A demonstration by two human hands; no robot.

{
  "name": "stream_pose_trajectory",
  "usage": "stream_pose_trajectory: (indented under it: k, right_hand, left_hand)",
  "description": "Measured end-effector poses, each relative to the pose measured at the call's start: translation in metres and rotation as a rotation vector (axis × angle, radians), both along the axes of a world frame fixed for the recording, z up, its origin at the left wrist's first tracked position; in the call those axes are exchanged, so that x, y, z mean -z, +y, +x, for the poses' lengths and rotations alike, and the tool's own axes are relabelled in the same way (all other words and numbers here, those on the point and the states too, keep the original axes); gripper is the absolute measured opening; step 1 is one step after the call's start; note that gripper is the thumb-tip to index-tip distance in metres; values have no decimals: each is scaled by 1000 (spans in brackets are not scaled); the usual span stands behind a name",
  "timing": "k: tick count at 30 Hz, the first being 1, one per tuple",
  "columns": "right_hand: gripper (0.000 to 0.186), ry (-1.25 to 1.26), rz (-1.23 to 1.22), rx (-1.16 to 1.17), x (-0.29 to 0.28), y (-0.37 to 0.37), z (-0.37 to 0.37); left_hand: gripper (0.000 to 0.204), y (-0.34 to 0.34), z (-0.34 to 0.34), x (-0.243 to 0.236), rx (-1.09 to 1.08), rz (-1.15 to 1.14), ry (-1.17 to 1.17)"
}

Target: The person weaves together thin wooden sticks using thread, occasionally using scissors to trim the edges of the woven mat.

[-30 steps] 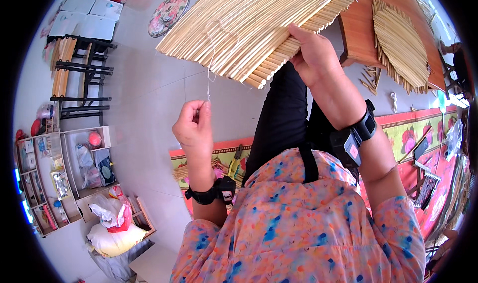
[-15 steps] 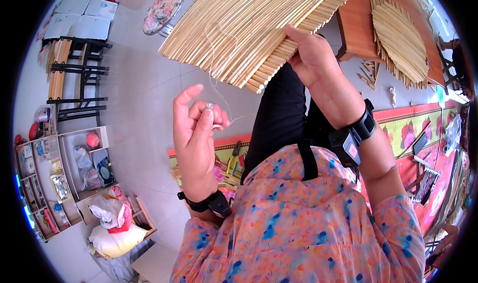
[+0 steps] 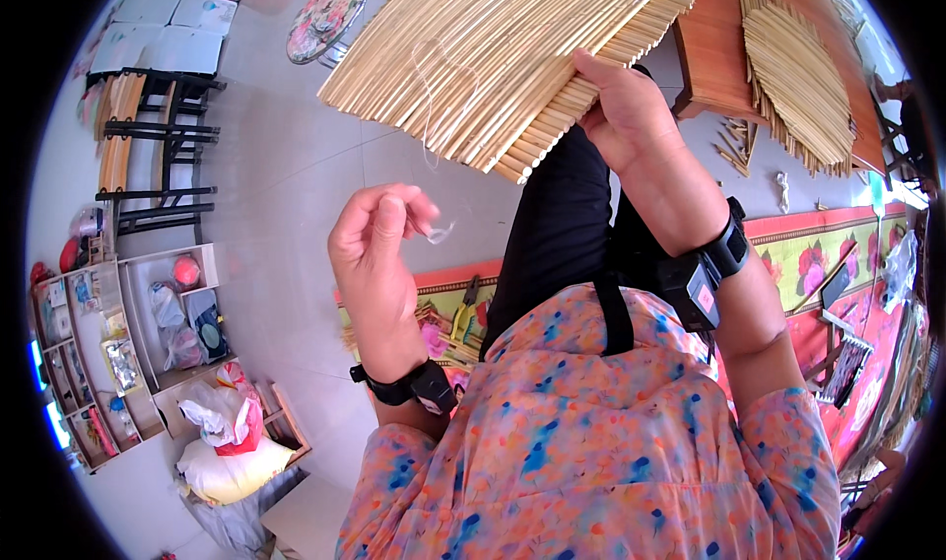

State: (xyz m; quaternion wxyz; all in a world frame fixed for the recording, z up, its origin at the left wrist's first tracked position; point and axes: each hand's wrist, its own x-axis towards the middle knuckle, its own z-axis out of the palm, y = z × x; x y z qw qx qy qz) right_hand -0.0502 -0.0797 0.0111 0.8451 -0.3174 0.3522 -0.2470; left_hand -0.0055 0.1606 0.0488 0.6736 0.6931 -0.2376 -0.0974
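A mat of pale, straw-coloured stalks [image 3: 473, 57], laid side by side with cut ends along its near edge, is held up in front of me. My right hand [image 3: 636, 121] grips its right part, thumb on top and fingers underneath. Below the mat's left end and apart from it, my left hand [image 3: 374, 240] is closed, thumb against curled fingers. A short curl of thin white thread [image 3: 441, 233] shows at its fingertips. More thread [image 3: 426, 97] lies in a loose loop over the mat. Whether a needle is in the left fingers I cannot tell.
At the right, a brown wooden table [image 3: 709, 67] bears a second stalk mat [image 3: 796, 77]. Below me lie pliers [image 3: 463, 311] and loose stalks on a flowered cloth [image 3: 788, 264]. A round floral stool [image 3: 330, 18] stands far left; open shelves [image 3: 163, 333] stand at the left.
My left hand has drawn slightly down and left, and its fingers have curled in. The thread near it hangs differently. The mat and right hand have shifted slightly right.
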Motion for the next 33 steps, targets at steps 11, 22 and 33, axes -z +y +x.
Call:
stream_pose_trajectory:
  k: [11,22,33]
  right_hand:
    - [37,7,-13,-11,-1,1,0]
    - [56,-44,-45,-29,9,-3,3]
    - [36,-7,-48,0,3,2,3]
  left_hand:
    - [17,-15,-9,1,-23,-127,323]
    - [13,-11,-31,-17,5,214,-92]
    - [19,-24,-32,-10,-61,460,-702]
